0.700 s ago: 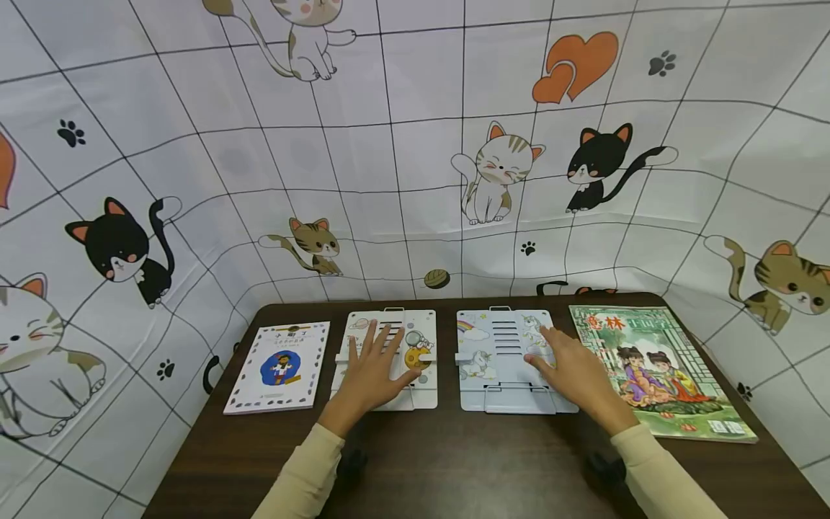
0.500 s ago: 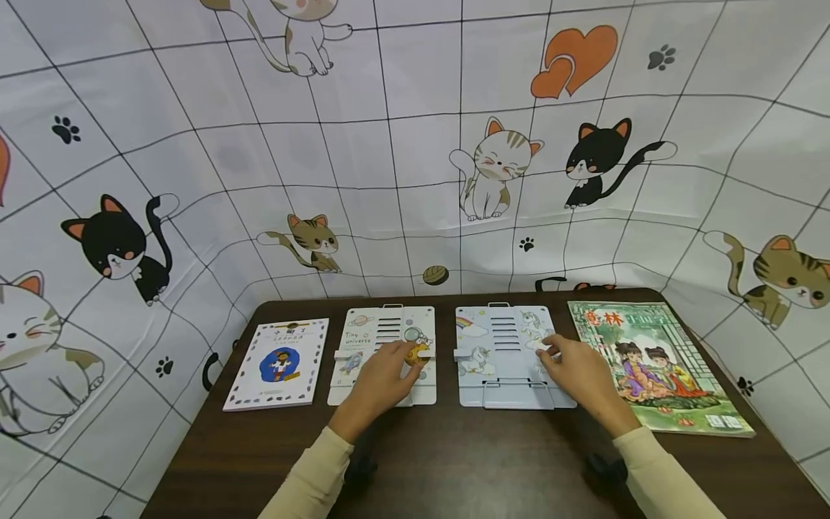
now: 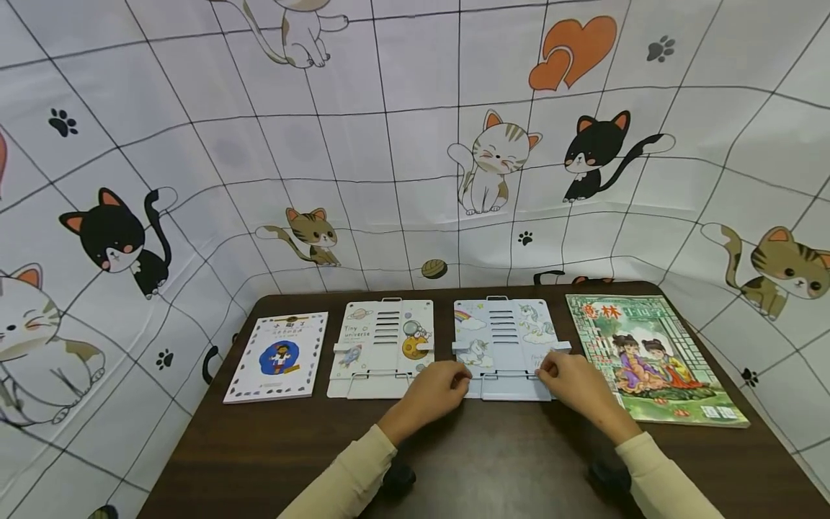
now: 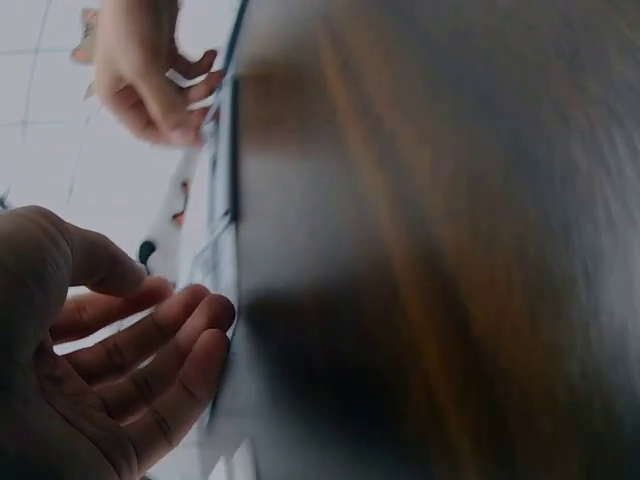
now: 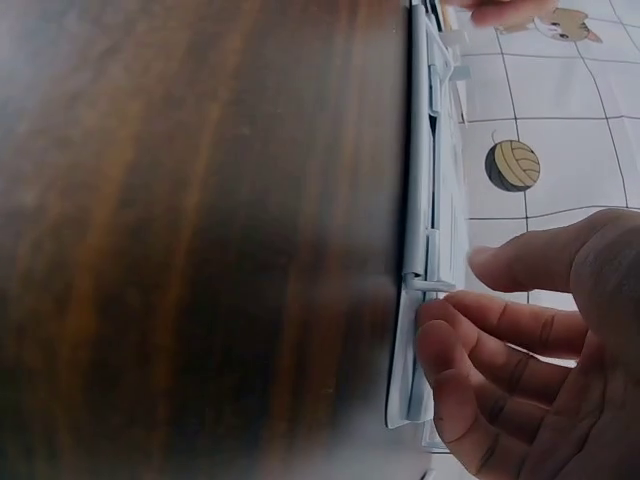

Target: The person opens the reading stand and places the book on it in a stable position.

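Your dark table (image 3: 499,461) spreads out below. Both hands are unclenched, fingers loosely bent, thumbs held apart: your left hand (image 3: 437,389) at the seven o'clock corner of the unicorn stand (image 3: 509,357), your right hand (image 3: 577,386) at its five. That stand lies flat at your twelve, the planet-print stand (image 3: 384,349) at eleven, the white booklet (image 3: 280,358) at ten. Beyond is a cat-print backdrop (image 3: 421,158).

Saw pale blue with unicorn print on the right stand (image 3: 504,355), white with space print on the left stand (image 3: 384,351). Saw also mostly green on the magazine (image 3: 655,360), dark brown on the table (image 3: 512,465).
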Tool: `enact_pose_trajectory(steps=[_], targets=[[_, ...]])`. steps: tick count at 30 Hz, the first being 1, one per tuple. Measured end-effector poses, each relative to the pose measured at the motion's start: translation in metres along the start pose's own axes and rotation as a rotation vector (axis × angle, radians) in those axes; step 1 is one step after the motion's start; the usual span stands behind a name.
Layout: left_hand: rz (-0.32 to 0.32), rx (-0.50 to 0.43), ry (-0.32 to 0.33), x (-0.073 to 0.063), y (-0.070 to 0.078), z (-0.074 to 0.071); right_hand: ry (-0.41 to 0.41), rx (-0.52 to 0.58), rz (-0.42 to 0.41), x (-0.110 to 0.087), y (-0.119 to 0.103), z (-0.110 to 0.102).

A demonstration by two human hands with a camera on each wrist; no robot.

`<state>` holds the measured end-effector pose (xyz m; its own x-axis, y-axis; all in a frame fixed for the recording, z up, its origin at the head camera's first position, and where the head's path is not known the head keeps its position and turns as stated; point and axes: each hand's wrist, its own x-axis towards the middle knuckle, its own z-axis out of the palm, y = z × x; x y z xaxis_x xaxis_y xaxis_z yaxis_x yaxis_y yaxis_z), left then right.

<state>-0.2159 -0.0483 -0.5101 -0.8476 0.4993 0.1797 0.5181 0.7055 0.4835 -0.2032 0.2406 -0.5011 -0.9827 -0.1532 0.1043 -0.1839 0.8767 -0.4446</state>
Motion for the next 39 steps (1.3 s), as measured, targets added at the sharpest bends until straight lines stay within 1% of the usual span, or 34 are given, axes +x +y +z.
enact_pose_trajectory(steps=[3, 4, 6, 9, 12, 14, 18, 20, 23, 27, 28, 30, 34, 38, 39], targets=[[0.013, -0.023, 0.001, 0.009, 0.006, 0.009, -0.016, 0.017, 0.004, 0.002, 0.001, 0.001], [0.008, -0.028, 0.002, 0.011, 0.008, 0.011, -0.017, 0.021, 0.001, 0.003, 0.002, 0.001], [-0.016, -0.043, 0.002, 0.016, 0.011, 0.016, -0.023, 0.032, 0.003, 0.004, 0.002, 0.001], [-0.080, -0.061, 0.001, 0.021, 0.014, 0.021, -0.041, 0.032, 0.025, 0.005, 0.002, 0.001], [-0.132, -0.056, 0.005, 0.025, 0.016, 0.024, -0.057, 0.031, 0.051, 0.005, 0.003, 0.002], [-0.146, -0.041, 0.008, 0.027, 0.017, 0.026, -0.063, 0.038, 0.057, 0.004, 0.004, 0.003], [-0.158, -0.002, 0.018, 0.030, 0.018, 0.029, -0.058, 0.068, 0.034, 0.003, 0.005, 0.003], [-0.157, 0.006, 0.034, 0.030, 0.019, 0.031, -0.063, 0.072, 0.032, 0.003, 0.006, 0.003], [-0.142, -0.035, 0.060, 0.028, 0.019, 0.033, -0.080, 0.074, 0.054, 0.003, 0.007, 0.003], [-0.107, -0.041, 0.103, 0.027, 0.005, 0.051, -0.097, 0.087, 0.071, 0.001, 0.007, 0.004], [-0.100, -0.045, 0.109, 0.026, 0.004, 0.053, -0.097, 0.091, 0.069, 0.001, 0.007, 0.004], [-0.096, -0.053, 0.112, 0.025, 0.003, 0.054, -0.096, 0.099, 0.056, -0.001, 0.008, 0.005], [-0.103, -0.119, 0.101, 0.018, 0.015, 0.041, -0.090, 0.105, 0.033, -0.003, 0.010, 0.008], [-0.084, -0.139, 0.120, 0.016, 0.013, 0.043, -0.088, 0.110, 0.028, -0.005, 0.011, 0.009], [-0.074, -0.126, 0.129, 0.017, 0.008, 0.050, -0.088, 0.112, 0.027, -0.006, 0.012, 0.009]])
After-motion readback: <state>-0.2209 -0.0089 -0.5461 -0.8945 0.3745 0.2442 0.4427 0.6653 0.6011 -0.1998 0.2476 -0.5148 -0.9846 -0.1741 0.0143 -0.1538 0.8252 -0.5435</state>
